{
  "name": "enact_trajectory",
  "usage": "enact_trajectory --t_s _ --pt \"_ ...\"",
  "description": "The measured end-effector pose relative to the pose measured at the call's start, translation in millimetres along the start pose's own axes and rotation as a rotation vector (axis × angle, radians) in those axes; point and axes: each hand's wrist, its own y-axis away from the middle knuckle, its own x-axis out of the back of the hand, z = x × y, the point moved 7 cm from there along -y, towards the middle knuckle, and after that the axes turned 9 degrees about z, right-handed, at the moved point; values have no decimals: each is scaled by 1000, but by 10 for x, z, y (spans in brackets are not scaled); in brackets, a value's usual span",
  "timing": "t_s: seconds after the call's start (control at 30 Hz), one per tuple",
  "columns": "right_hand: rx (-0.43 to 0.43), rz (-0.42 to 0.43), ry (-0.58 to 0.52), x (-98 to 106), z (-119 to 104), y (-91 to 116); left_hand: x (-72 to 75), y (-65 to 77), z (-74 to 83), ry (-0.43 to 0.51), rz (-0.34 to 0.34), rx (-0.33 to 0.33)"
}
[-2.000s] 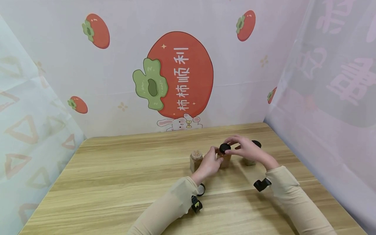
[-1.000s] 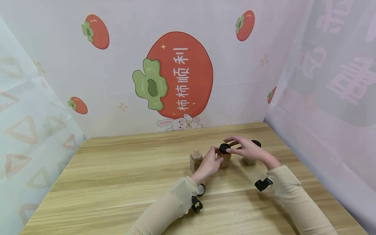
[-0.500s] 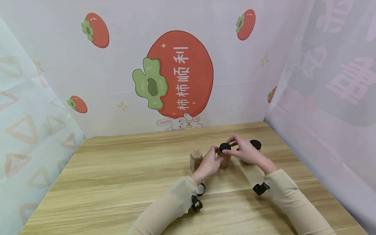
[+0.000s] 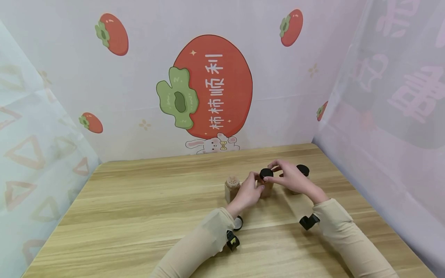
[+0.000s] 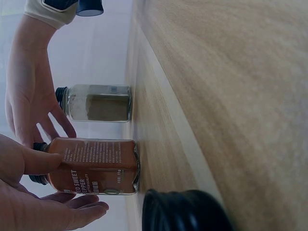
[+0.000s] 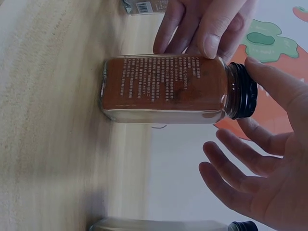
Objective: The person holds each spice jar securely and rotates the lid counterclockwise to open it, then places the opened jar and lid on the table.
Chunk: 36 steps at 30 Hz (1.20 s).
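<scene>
—Between tan jar (image 4: 231, 191) and green jar (image 5: 106, 103), has red jar (image 6: 163, 86) moved?
—No; left hand (image 4: 248, 194) grips it upright; right hand (image 4: 292, 179), slightly shifted, pinches its lid (image 4: 266, 173), other fingers (image 6: 230, 167) loose.
—Room?
—Wide table (image 4: 139, 204) leftward, to its edge.

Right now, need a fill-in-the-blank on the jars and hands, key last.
The left hand holds the square glass jar of reddish-brown powder ____ on the wooden table.
The right hand pinches that jar's round cap, coloured ____.
From the person's side, the glass jar with a perforated top stands at the row's ____ end.
Counting the glass jar of olive-brown powder, ____ jars wear caps.
Missing words: upright; black; left; two.
</scene>
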Motion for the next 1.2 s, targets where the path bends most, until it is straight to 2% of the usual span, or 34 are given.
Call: enact_trajectory --t_s 0.33,0.53,0.97,1.2 --pt "39 -66 -65 20 18 -27 -3 3 0 -6 -5 1" --pt "97 -121 -100 19 7 -27 2 6 2 -4 -2 -1" --pt "190 -185 -49 24 -6 -17 4 8 17 -16 1 -5" --pt "182 -230 -48 23 -4 -8 -5 6 6 -22 -6 7"
